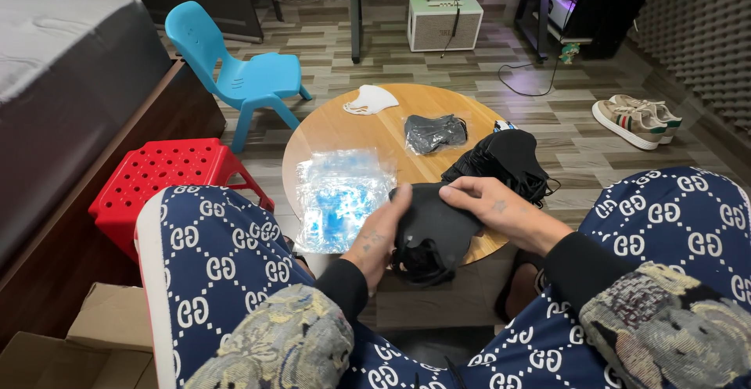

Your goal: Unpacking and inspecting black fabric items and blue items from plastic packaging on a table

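Both my hands hold a black cloth face mask [434, 229] over the near edge of a small round wooden table [352, 127]. My left hand [377, 236] grips its left side, thumb on top. My right hand [493, 205] pinches its upper right edge. Just behind my right hand lies a pile of black masks [508, 162]. On the table's left part sits a stack of clear plastic bags [340, 193] with blue print. Farther back are a bagged black mask [434, 132] and a white mask [370, 100].
A red plastic stool [164, 174] stands left of my knee, a blue child's chair [242, 76] beyond it, a bed [62, 84] at far left. A cardboard box [86, 342] sits bottom left. A small white amplifier [444, 23] and sneakers [635, 119] are on the floor behind.
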